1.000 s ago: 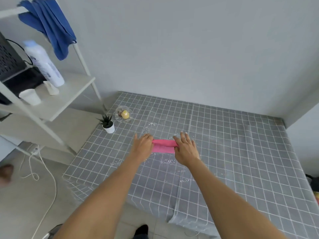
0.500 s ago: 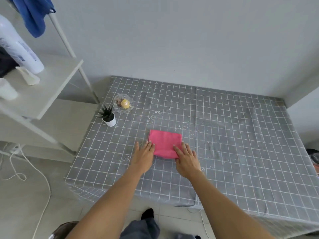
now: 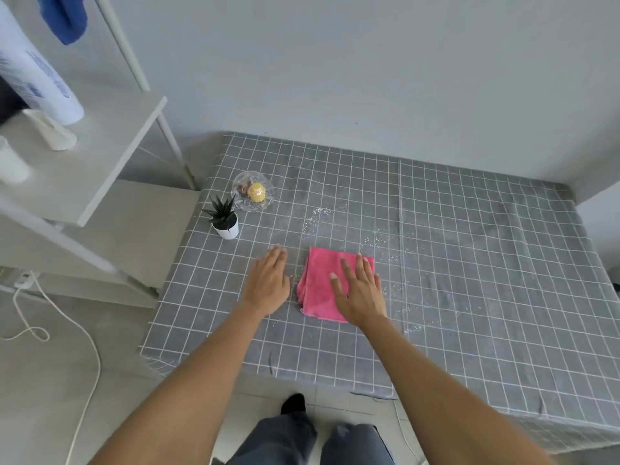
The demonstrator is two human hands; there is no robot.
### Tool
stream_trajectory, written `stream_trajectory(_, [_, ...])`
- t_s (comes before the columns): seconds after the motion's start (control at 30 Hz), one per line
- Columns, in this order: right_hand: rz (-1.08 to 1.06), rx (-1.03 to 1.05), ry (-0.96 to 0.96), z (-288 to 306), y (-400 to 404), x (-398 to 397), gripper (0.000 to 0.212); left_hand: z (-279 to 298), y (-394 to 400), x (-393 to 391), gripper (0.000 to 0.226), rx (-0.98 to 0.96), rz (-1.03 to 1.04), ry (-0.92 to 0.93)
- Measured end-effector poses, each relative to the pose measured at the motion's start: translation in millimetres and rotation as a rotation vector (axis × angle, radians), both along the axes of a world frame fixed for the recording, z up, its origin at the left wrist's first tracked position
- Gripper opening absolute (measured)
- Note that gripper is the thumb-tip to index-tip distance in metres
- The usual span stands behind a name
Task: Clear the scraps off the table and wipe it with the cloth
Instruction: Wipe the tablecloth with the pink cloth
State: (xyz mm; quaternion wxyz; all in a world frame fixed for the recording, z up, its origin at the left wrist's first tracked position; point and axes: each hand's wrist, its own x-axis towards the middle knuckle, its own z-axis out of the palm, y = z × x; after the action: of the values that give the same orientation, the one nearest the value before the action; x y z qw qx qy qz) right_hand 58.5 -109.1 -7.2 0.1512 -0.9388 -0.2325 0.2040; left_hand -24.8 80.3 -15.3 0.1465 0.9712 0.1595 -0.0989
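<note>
We press our right hand flat on the folded pink cloth on the table, our left hand open beside it, apparently resting, among scattered scraps.

Plain pale grey wall runs behind the far edge, with a second wall meeting it in a corner at far right. Floor is light grey tile, with a white cable looping across it on the left from a power strip at the left edge. A white metal-frame shelf unit stands at left, holding a white bottle and a white cup. A blue cloth hangs from its top. Light is even and diffuse; no hard shadows.
</note>
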Motion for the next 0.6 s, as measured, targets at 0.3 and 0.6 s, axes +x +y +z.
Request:
stream_trajectory(0.3, [-0.006, -0.094, -0.129, -41.6, 46.3, -9.0, 0.069, -50.8, 68.1, -31.6, 0.058, 0.076, 0.109, -0.064])
stream_trajectory(0.6, [-0.035, -0.154, -0.181, -58.0, 48.2, -8.6, 0.077, -59.6, 73.2, -32.9, 0.055, 0.077, 0.135, -0.118])
